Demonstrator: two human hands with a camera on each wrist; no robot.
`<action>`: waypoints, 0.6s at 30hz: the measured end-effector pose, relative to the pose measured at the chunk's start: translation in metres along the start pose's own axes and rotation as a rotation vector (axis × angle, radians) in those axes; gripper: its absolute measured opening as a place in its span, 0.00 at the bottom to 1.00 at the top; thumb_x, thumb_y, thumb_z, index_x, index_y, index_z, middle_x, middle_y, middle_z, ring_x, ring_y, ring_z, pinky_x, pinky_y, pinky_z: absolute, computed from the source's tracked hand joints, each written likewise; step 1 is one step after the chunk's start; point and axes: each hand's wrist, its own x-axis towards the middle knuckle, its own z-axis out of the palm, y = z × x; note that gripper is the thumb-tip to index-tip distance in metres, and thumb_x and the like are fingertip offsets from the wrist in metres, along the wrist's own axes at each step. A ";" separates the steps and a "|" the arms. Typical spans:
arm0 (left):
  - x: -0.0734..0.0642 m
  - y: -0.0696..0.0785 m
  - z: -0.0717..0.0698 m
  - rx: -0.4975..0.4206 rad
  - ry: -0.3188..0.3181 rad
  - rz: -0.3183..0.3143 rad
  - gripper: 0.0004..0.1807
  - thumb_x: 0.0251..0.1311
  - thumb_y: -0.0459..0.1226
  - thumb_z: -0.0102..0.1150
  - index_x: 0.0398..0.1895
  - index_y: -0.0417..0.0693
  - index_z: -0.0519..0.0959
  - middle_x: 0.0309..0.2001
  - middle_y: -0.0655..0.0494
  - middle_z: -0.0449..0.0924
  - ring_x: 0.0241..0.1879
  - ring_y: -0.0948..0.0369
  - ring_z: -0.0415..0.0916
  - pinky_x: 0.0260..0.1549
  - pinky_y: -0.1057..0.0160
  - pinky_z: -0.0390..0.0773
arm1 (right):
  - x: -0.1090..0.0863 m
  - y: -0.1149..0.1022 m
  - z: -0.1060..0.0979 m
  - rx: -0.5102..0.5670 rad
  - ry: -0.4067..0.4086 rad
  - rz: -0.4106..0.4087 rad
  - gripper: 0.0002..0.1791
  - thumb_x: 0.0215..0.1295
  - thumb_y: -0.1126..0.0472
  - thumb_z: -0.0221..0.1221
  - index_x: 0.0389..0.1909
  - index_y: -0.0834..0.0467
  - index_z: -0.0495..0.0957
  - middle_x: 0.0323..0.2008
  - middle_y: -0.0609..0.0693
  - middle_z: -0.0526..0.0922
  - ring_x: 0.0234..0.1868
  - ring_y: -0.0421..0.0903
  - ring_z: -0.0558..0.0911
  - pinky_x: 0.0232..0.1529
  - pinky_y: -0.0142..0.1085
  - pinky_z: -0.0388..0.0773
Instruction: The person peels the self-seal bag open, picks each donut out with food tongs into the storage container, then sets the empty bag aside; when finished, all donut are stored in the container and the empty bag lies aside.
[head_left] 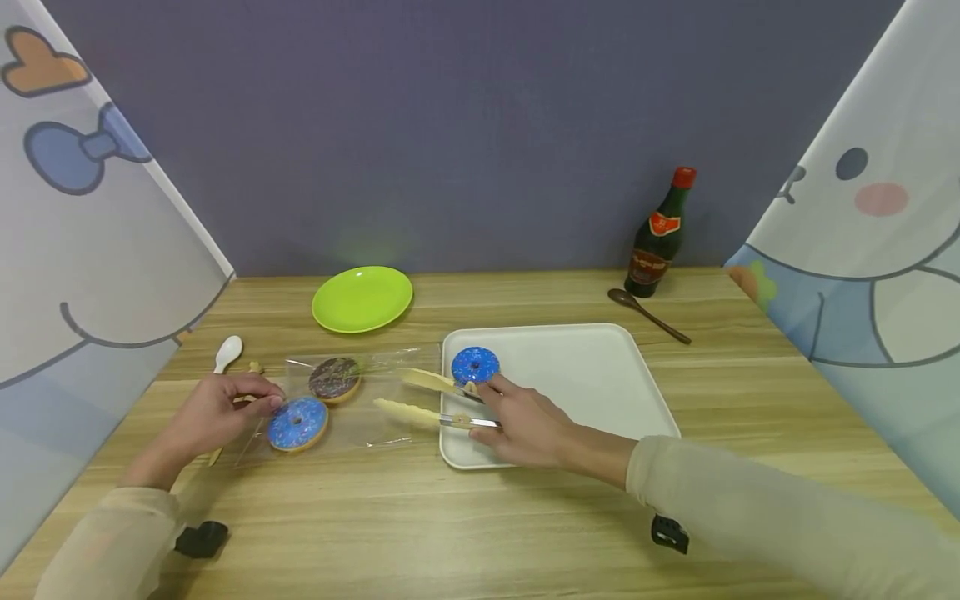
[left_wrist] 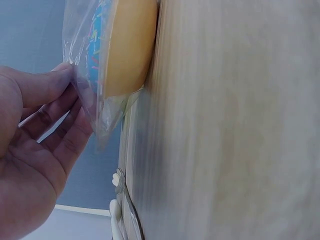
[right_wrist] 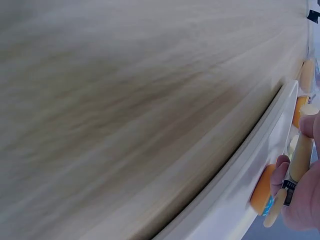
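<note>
My left hand (head_left: 213, 417) pinches the near left corner of a clear plastic bag (head_left: 348, 427) between thumb and fingertips. In the bag lie a blue-iced doughnut (head_left: 287, 432) and a chocolate-iced doughnut (head_left: 333, 377). The left wrist view shows the pinched plastic beside the blue doughnut's tan side (left_wrist: 131, 50). Tongs (head_left: 412, 412) with pale yellow ends are gripped in my right hand (head_left: 532, 425), their arms apart and pointing left over the bag's right part. Another blue doughnut (head_left: 463, 360) rests on the left side of a white tray (head_left: 585, 375), just beyond the right hand's fingers.
A green plate (head_left: 362, 300) stands at the back left. Behind the tray's right side are a dark wooden spoon (head_left: 652, 317) and a dark bottle (head_left: 656, 242) with a red cap. Beyond my left hand lies a white spoon (head_left: 228, 352).
</note>
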 end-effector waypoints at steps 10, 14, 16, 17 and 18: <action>0.001 0.003 0.000 0.010 0.007 0.009 0.08 0.50 0.21 0.65 0.28 0.41 0.84 0.30 0.56 0.81 0.30 0.72 0.75 0.26 0.75 0.77 | 0.028 -0.019 0.009 -0.019 -0.052 0.033 0.32 0.63 0.45 0.58 0.57 0.65 0.71 0.47 0.54 0.74 0.32 0.46 0.77 0.29 0.37 0.78; 0.001 0.006 -0.001 0.011 0.006 0.004 0.07 0.51 0.22 0.65 0.28 0.42 0.84 0.30 0.57 0.80 0.32 0.72 0.74 0.26 0.75 0.77 | 0.036 -0.024 0.013 -0.002 -0.077 0.063 0.32 0.63 0.44 0.58 0.58 0.65 0.71 0.45 0.53 0.74 0.29 0.43 0.75 0.24 0.33 0.75; 0.001 0.007 -0.001 0.009 0.002 0.005 0.07 0.52 0.22 0.64 0.28 0.42 0.84 0.31 0.57 0.80 0.32 0.72 0.74 0.26 0.75 0.77 | 0.038 -0.026 0.016 0.006 -0.083 0.078 0.32 0.62 0.44 0.58 0.57 0.65 0.72 0.44 0.52 0.74 0.27 0.42 0.74 0.21 0.32 0.73; 0.001 0.007 -0.001 0.010 0.002 0.007 0.07 0.52 0.22 0.64 0.28 0.42 0.84 0.31 0.57 0.80 0.32 0.73 0.74 0.26 0.75 0.77 | 0.040 -0.027 0.018 0.008 -0.084 0.085 0.32 0.62 0.44 0.58 0.57 0.65 0.72 0.44 0.52 0.74 0.27 0.42 0.74 0.21 0.32 0.73; 0.000 0.007 -0.001 0.009 0.004 0.008 0.08 0.51 0.22 0.64 0.27 0.42 0.84 0.31 0.57 0.80 0.32 0.73 0.74 0.26 0.75 0.77 | 0.041 -0.028 0.019 0.009 -0.083 0.094 0.32 0.62 0.44 0.58 0.58 0.65 0.72 0.44 0.52 0.74 0.28 0.42 0.74 0.21 0.32 0.73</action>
